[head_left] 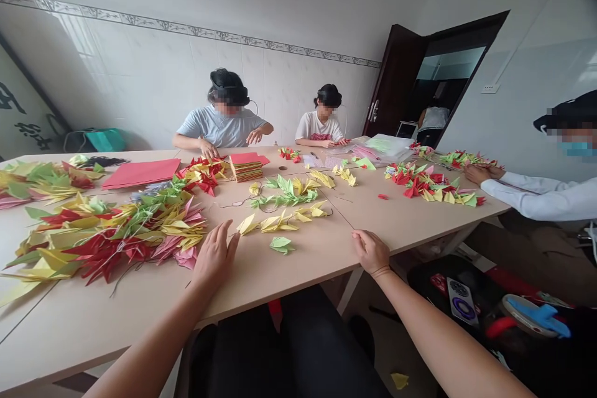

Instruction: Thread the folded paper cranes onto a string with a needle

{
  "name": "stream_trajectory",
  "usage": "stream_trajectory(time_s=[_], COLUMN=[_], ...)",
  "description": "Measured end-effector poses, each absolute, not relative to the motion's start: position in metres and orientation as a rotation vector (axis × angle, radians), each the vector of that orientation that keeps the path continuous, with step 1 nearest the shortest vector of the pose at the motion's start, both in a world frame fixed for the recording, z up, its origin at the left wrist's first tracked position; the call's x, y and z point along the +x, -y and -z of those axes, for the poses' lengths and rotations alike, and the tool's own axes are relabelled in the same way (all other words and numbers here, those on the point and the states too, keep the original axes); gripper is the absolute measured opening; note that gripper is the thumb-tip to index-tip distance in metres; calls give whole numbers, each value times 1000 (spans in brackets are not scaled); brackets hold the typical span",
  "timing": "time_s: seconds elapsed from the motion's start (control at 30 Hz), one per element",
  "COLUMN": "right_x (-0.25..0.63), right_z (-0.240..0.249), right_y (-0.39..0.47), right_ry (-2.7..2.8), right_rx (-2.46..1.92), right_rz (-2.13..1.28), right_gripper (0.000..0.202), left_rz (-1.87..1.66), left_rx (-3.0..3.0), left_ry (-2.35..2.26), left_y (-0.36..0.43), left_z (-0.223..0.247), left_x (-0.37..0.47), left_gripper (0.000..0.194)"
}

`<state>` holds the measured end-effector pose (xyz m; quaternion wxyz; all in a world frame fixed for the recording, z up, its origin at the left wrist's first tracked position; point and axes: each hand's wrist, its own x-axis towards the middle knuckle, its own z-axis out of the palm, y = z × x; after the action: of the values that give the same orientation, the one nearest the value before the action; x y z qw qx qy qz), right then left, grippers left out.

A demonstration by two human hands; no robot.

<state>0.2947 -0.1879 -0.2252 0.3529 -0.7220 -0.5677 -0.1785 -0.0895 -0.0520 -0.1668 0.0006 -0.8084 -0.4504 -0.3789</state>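
Observation:
My left hand (217, 255) rests on the table, fingers stretched out and thumb apart, close beside a yellow folded paper crane (247, 224). That crane lies at the left end of a row of yellow paper cranes (278, 222) with dark thread along it. Near the table's front edge my right hand (372, 253) is closed, thumb and forefinger pinched; what is between them, if anything, is too small to make out. Between my hands lies a single green paper crane (282, 244). Behind the yellow row sits a green and yellow string of cranes (284, 191).
A large heap of strung cranes (125, 230) covers the left side. Red paper sheets (140, 173) and a paper stack (246, 169) lie behind it. Another crane string (429, 183) lies right. Two people sit opposite; a person in white sleeves (536, 196) works at right.

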Motion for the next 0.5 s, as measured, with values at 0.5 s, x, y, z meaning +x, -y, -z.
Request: stream_trajectory(time_s=[0.5], right_x=[291], right_z=[223], right_y=[191], right_ry=[1459], right_rx=[-1834], right_rz=[405], right_gripper=[23], left_rz=[1106], left_rx=[-2516], left_ry=[1461], left_y=[53], left_z=[171], left_x=[-91], left_gripper=[49])
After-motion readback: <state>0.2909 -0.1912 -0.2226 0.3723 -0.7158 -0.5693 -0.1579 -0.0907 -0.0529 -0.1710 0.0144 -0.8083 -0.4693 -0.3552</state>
